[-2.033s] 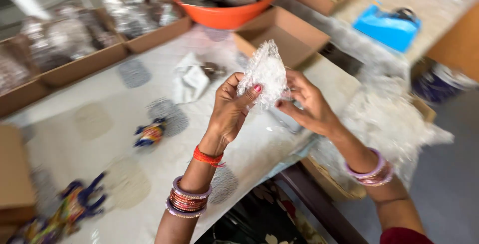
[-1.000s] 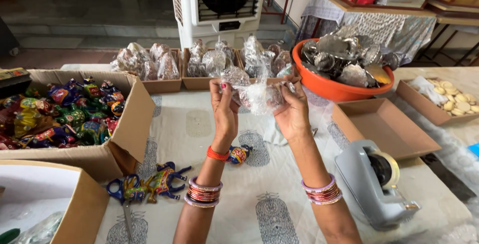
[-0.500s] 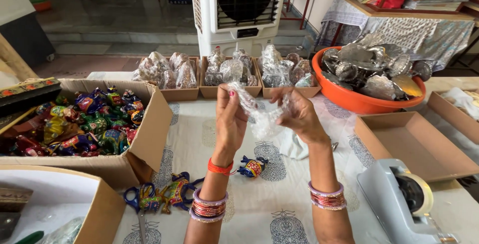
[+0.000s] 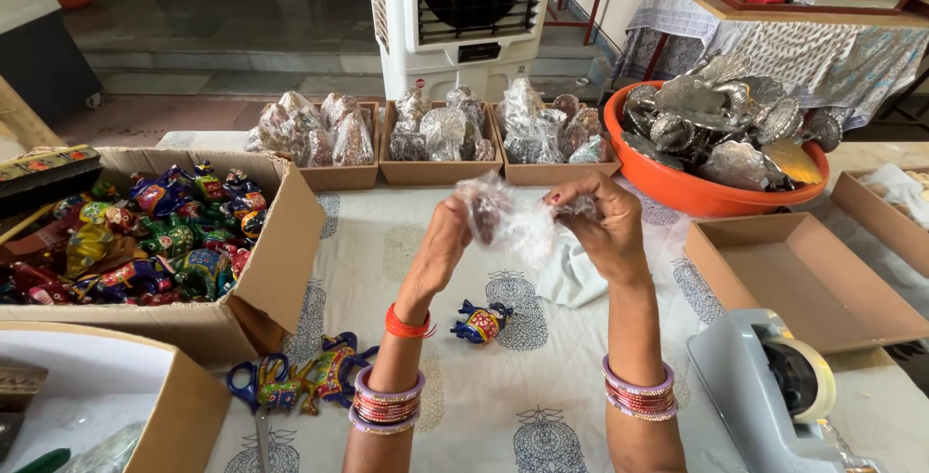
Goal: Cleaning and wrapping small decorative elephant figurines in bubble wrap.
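Hands: left hand (image 4: 443,241) and right hand (image 4: 602,221) are raised side by side above the table (image 4: 581,415), with a clear plastic wrap (image 4: 518,226) stretched between them.
Left fingers: curled closed, pinching the left edge of the wrap near a small dark item inside it.
Right fingers: bent closed over the right edge of the wrap, thumb pressed against the film.
Wrap position: held in the air over the printed cloth, in front of the three small trays (image 4: 440,159) of wrapped pieces.
Item inside wrap: partly hidden by crumpled film; its kind cannot be told.
Below the hands: small painted figurine (image 4: 481,322) lies on the cloth; white cloth piece (image 4: 573,280) lies just beside it, under the right hand.
Left side: large cardboard box (image 4: 281,260) holds many painted figurines; blue-handled scissors (image 4: 256,391) and another figurine (image 4: 329,371) lie near it.
Right side: orange bowl (image 4: 677,188) holds silver-coloured pieces; shallow cardboard tray (image 4: 803,284) and tape dispenser (image 4: 774,386) stand nearby.
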